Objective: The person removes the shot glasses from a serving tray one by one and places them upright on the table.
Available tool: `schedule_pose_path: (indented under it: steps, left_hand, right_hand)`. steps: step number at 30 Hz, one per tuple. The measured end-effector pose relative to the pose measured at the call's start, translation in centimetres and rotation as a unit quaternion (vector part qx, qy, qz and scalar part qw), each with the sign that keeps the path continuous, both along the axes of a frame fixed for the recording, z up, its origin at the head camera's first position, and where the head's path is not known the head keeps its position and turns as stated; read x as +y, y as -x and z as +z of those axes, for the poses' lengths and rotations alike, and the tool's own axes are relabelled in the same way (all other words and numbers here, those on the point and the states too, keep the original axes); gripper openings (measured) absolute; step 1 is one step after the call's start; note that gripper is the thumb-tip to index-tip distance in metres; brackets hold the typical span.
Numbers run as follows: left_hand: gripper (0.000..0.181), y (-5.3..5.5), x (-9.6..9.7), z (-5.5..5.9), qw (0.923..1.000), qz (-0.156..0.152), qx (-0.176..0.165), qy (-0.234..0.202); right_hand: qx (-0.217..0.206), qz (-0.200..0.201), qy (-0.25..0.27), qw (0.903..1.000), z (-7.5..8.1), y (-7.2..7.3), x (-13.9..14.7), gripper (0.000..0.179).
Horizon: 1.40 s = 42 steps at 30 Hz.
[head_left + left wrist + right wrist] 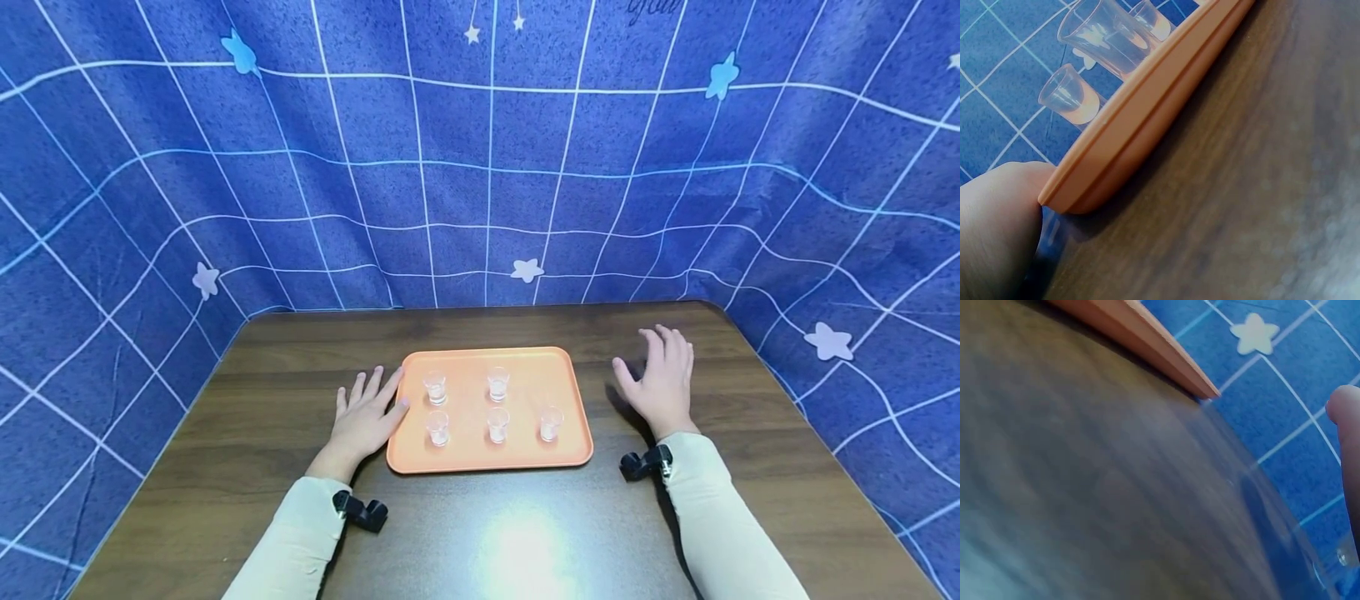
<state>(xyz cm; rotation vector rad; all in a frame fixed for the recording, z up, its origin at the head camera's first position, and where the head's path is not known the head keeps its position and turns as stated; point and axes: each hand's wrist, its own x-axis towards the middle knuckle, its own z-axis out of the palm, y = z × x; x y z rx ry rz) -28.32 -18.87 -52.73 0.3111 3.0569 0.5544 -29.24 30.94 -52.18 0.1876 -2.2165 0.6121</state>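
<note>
An orange rectangular tray (pixel 465 455) lies on the table, bearing several small clear cups (pixel 438 428), two in the back row and three in front. At the tray's left side is my left hand (pixel 363 423), fingers spread and straight. Its thumb (pixel 1004 206) touches the tray's rim in the left wrist view. My right hand (pixel 663 387) is apart from the tray, to its right, with thumb and fingers spread over the table. A clear glassy shape (pixel 1342 555) shows at the lower right edge of the right wrist view; I cannot tell what it is.
The brown wooden table (pixel 300 342) reaches back to a blue curtain (pixel 450 192) with white grid lines and stars. The curtain also runs along both sides. Black wrist cameras (pixel 362 510) sit on both sleeves. Light glares off the table's front.
</note>
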Motion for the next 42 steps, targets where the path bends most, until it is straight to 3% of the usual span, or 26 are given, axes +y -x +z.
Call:
schedule_pose_path:
  steps: [6,16,25,34,42]
  left_hand:
    - [0.065,0.1,0.0,0.1,1.0,0.001,0.0,-0.004]
    - [0.065,0.0,0.1,0.1,1.0,0.003,0.001,-0.003]
    - [0.065,0.0,0.1,0.0,1.0,0.003,-0.001,-0.006]
    - [0.066,0.0,0.1,0.0,1.0,0.004,-0.002,-0.003]
    - [0.065,0.1,0.1,0.0,1.0,0.002,-0.002,-0.002]
  right_hand:
    - [0.014,0.054,-0.019,0.9982,-0.1,-0.1,-1.5,0.061]
    - [-0.022,0.158,-0.018,0.9871,0.0,-1.1,-3.9,0.053]
    - [-0.05,0.233,0.003,0.9712,-0.1,-2.0,-5.6,0.042]
    - [-0.069,0.299,-0.024,0.9513,0.0,-3.1,-7.2,0.033]
    - [-0.102,0.333,-0.04,0.9366,0.1,-3.6,-7.7,0.035]
